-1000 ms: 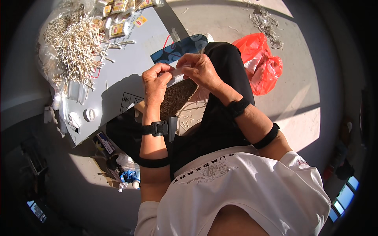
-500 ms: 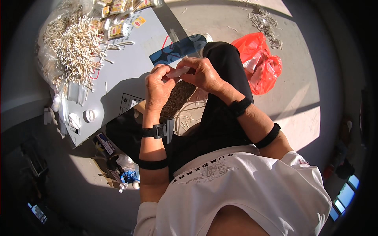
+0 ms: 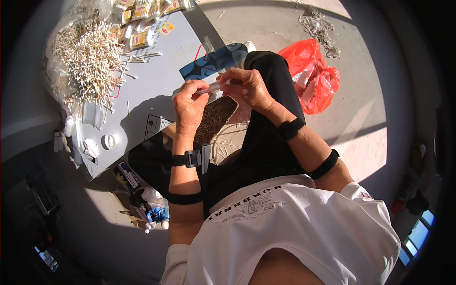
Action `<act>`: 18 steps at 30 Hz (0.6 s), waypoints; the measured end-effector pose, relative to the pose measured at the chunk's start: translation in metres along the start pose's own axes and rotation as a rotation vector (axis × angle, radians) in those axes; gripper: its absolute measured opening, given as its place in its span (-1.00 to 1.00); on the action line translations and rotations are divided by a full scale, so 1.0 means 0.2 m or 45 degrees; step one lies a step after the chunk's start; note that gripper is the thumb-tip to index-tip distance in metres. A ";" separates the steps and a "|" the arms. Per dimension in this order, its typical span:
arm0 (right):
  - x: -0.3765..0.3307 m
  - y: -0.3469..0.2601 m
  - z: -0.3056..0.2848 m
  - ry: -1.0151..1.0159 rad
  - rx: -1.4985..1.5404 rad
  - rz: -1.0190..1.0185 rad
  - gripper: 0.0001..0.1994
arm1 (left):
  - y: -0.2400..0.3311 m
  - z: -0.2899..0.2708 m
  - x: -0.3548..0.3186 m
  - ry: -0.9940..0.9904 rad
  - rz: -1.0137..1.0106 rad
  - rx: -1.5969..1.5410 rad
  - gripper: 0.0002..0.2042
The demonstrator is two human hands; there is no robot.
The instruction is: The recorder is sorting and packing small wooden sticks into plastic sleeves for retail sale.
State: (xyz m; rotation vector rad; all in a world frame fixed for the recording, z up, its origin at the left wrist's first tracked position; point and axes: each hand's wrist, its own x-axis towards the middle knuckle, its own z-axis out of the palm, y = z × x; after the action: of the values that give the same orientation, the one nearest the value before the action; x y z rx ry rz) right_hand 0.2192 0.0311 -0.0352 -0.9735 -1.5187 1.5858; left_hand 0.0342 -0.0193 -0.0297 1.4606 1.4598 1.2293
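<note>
**Small clear packet held in both your hands**

Small clear packet (image 3: 214, 87) sits between your two hands, just above your knee. Your left hand (image 3: 190, 105) pinches the packet's end at 9 o'clock, with the fingers closed tight on it. Your right hand (image 3: 248, 85) pinches the other end at 3 o'clock, fingers also shut on it. What is inside the packet is too small to tell.

Just under your hands, at 6 o'clock, lies a flat tray (image 3: 214, 119) full of thin brown sticks. It rests on your lap, close to your left wrist.

At 9 o'clock from your hands stands a grey table (image 3: 156, 80). A big heap of white sticks (image 3: 88, 61) lies on it, well apart from your hands, up at 10 o'clock. Little yellow packs (image 3: 142, 19) lie at the far edge of the table, at 11 o'clock.

At 3 o'clock from your right hand, a red plastic bag (image 3: 311, 76) sits on the floor, near your knee. More loose white sticks (image 3: 320, 26) lie on the floor behind it, at 1 o'clock.
</note>
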 end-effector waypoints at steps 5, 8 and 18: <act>-0.01 0.03 0.00 0.049 -0.016 -0.115 -0.89 | -0.02 0.01 -0.03 0.042 0.086 -0.032 -0.81; -0.01 0.03 0.00 0.057 -0.097 -0.209 -0.88 | -0.02 0.03 -0.03 0.087 0.098 -0.026 -0.83; -0.02 0.02 0.01 0.067 -0.043 -0.132 -0.87 | -0.02 0.03 -0.04 0.105 0.107 -0.049 -0.81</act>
State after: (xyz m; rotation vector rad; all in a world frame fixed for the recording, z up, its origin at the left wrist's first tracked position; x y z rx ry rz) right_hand 0.2185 0.0261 -0.0392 -0.9323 -1.5387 1.4556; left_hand 0.0404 -0.0255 -0.0354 1.4745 1.4331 1.3757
